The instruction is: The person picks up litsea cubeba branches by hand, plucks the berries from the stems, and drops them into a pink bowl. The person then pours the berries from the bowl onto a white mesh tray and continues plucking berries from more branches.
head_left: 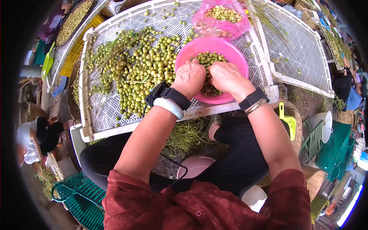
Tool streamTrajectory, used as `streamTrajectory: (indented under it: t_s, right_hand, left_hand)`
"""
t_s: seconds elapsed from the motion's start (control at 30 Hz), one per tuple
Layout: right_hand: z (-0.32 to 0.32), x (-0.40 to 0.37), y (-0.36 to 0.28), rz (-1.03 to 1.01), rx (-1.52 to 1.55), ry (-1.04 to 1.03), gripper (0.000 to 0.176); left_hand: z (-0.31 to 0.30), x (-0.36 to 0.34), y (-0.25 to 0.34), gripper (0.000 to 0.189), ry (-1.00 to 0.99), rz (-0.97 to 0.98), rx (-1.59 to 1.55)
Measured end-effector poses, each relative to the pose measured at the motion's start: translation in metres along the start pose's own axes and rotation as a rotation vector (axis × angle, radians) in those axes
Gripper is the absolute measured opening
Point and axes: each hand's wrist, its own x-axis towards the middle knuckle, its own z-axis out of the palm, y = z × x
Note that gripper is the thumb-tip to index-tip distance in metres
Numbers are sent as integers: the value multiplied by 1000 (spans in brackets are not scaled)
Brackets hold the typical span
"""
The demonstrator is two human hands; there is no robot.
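Both of my hands are over a pink bowl (239, 53) that holds small round green fruits (209, 58). My left hand (190, 78) is at the bowl's left side, knuckles up and fingers curled inward. Facing it from the right, my right hand (230, 79) has its fingers bent down toward the fruits. The fingertips of both hands are hidden, so whatever is between them cannot be made out. To the left, a heap of the same kind of green fruits (165, 53) lies on a white mesh tray (101, 111), under the bowl's edge too.
Thin leafy stems (103, 57) lie on the tray's left part. A pink plastic bag (199, 19) with fruits stands behind the bowl. Another white mesh rack (299, 50) adjoins on the right. A pink basin (195, 165) sits below, between my legs; a green basket (82, 195) is lower left.
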Motion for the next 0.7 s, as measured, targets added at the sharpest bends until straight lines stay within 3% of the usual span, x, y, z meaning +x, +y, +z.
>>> streamTrajectory:
  t_s: [0.13,0.23,0.27,0.4,0.5,0.53,0.67,0.7]
  right_hand:
    - [1,3,1,-9,11,66,11]
    - [-19,4,-3,118,115,6,10]
    - [-22,8,1,125,169,-12,8]
    - [-43,14,4,238,530,-50,16]
    - [-47,14,3,200,869,88,13]
    - [-52,12,-1,222,921,92,11]
    - [-46,14,-29,-11,947,181,9]
    - [-43,15,-36,-31,896,186,9]
  left_hand:
    - [-1,0,-4,8,106,21,-49]
    - [-20,-2,-3,8,18,-145,-169]
    - [-16,-4,-10,8,139,-115,-241]
    - [-48,-11,-6,14,-4,-439,-804]
    - [-65,-20,-5,12,-9,-616,-1408]
    - [-64,-25,-10,9,-32,-596,-1521]
    - [-74,-37,-3,6,235,-770,-1857]
    - [-73,-41,-3,6,277,-735,-1910]
